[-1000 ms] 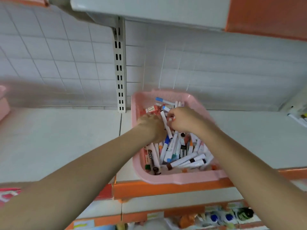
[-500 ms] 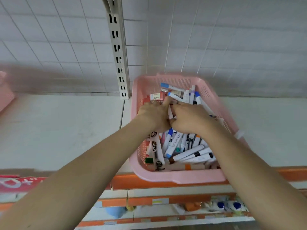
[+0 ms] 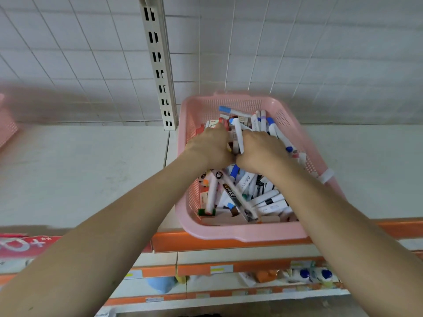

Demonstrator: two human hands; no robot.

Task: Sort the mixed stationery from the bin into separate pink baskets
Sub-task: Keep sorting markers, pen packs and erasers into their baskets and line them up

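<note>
Hands (image 3: 211, 146) in pink basket (image 3: 240, 233), marker (image 3: 238, 133) in right (image 3: 259, 151)

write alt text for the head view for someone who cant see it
A person's right hand grips a white marker with a blue cap inside a pink basket crammed with markers and pens on a white shelf. The left hand reaches in beside it, its grip hidden.

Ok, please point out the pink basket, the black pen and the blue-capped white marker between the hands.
pink basket (image 3: 247, 232): head view, front rim.
black pen (image 3: 230, 192): head view, printed barrel.
white marker (image 3: 238, 137): head view, white barrel below the blue cap.
</note>
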